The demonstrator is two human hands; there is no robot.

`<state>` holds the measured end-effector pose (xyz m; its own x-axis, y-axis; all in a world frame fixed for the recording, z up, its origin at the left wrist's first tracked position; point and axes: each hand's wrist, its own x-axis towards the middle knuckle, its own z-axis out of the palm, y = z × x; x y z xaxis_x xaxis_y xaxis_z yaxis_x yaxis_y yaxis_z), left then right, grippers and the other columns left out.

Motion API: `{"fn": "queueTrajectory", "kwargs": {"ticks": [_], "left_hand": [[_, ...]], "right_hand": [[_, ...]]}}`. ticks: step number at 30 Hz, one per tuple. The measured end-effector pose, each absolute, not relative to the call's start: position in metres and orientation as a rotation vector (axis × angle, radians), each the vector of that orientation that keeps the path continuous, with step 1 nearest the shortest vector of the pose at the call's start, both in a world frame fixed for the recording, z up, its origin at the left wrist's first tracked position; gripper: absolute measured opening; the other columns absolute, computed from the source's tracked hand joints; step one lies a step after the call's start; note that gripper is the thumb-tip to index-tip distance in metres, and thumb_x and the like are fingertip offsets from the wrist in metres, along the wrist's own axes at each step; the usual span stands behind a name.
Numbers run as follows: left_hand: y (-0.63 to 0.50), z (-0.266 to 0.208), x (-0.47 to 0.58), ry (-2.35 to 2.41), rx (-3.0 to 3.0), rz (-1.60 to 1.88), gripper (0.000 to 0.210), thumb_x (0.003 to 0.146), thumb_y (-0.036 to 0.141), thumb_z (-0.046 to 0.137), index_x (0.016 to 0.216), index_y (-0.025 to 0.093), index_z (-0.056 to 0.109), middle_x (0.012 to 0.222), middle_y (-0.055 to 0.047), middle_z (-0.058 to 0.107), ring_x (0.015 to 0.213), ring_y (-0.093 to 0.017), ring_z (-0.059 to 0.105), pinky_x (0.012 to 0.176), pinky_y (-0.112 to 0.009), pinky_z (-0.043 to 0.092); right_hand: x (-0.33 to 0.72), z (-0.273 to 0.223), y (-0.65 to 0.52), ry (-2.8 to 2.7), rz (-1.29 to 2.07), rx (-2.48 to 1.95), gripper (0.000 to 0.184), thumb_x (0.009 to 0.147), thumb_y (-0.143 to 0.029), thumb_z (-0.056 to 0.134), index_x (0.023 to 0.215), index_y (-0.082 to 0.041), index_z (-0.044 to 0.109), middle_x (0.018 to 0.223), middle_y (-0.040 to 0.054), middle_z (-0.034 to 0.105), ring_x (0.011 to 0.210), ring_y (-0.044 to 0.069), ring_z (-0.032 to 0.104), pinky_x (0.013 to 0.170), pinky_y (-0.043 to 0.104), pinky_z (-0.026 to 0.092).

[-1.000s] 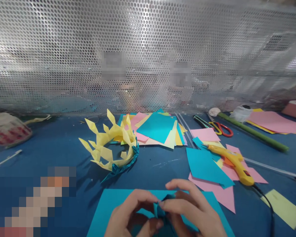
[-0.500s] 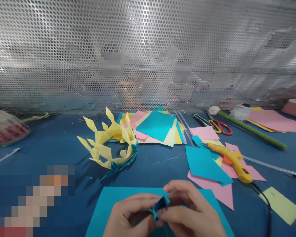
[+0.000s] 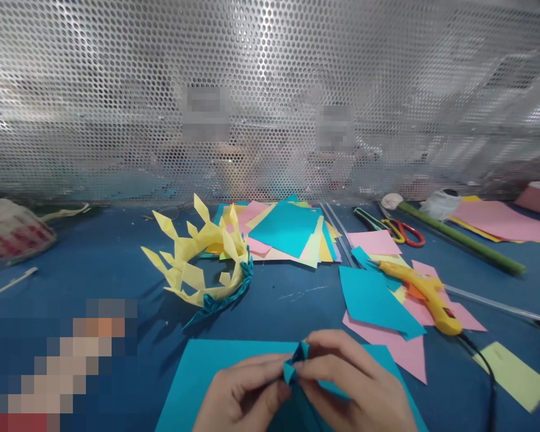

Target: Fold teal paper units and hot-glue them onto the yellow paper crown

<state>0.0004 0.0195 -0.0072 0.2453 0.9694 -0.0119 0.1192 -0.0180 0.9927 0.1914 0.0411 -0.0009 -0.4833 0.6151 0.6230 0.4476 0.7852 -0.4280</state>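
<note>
Between the fingertips of both hands is a small folded piece of blue paper (image 3: 292, 367), its creased edges pointing upward. My left hand (image 3: 247, 390) pinches it from the left, and my right hand (image 3: 355, 384) grips it from the right. Both hands are closed on it, above a large flat blue sheet (image 3: 198, 366); the lower part of the piece is hidden by fingers. Beyond them stands a yellow paper crown (image 3: 193, 240) with pointed tips and a twisted blue paper trim (image 3: 225, 303) along its front right side.
A yellow glue gun (image 3: 420, 294) rests on blue and pink paper scraps (image 3: 378, 303), its cord running toward the front. Behind lie stacked coloured sheets (image 3: 285, 228), red-handled scissors (image 3: 411, 235) and a green stem (image 3: 463, 237). A perforated metal panel (image 3: 270, 72) closes the back.
The fingers have shifted on the small blue paper, which has turned and moved slightly upward. My right fingertips press closer around it. The crown and glue gun stay put.
</note>
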Motion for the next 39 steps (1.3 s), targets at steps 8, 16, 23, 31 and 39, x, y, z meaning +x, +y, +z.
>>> {"fn": "queueTrajectory", "kwargs": {"ticks": [8,16,23,31,39], "left_hand": [[0.020,-0.006,0.000,1.164,1.321,0.976,0.021,0.083,0.033,0.064,0.101,0.035,0.073,0.106,-0.001,0.075,0.097,-0.021,0.069,0.088,-0.025,0.052],[0.020,-0.006,0.000,1.232,1.193,1.017,0.024,0.082,0.039,0.065,0.103,0.032,0.074,0.106,-0.001,0.075,0.100,-0.022,0.067,0.092,-0.028,0.050],[0.022,-0.008,-0.002,1.246,1.096,1.029,0.031,0.077,0.046,0.069,0.101,0.028,0.074,0.103,-0.002,0.075,0.101,-0.022,0.067,0.087,-0.025,0.052],[0.020,-0.004,0.003,1.254,1.013,1.067,0.044,0.077,0.056,0.064,0.102,0.021,0.072,0.106,-0.006,0.074,0.103,-0.022,0.066,0.091,-0.026,0.050],[0.020,-0.007,0.001,1.311,1.023,1.069,0.049,0.081,0.058,0.059,0.112,0.022,0.069,0.102,-0.004,0.074,0.100,-0.022,0.066,0.088,-0.027,0.051]], "right_hand": [[0.185,-0.005,0.039,-2.117,0.267,-0.819,0.019,0.083,-0.005,0.055,0.094,-0.020,0.059,0.100,0.0067,0.059,0.087,0.012,0.066,0.078,0.014,0.053],[0.182,-0.007,0.036,-2.166,0.459,-0.831,0.028,0.084,-0.003,0.050,0.104,-0.021,0.060,0.102,0.0081,0.055,0.086,0.013,0.066,0.075,0.017,0.054],[0.175,-0.012,0.029,-2.120,0.668,-0.911,0.032,0.091,-0.014,0.046,0.119,-0.026,0.058,0.097,0.0060,0.059,0.064,0.008,0.063,0.065,0.013,0.054],[0.176,-0.031,0.031,-2.052,0.749,-0.932,0.026,0.097,-0.024,0.041,0.114,-0.029,0.060,0.097,0.0060,0.066,0.063,0.009,0.066,0.050,0.008,0.052],[0.183,0.000,0.031,-2.139,0.612,-0.736,0.044,0.081,0.002,0.044,0.114,-0.027,0.050,0.106,0.0062,0.064,0.099,0.014,0.065,0.084,0.018,0.052]]}}
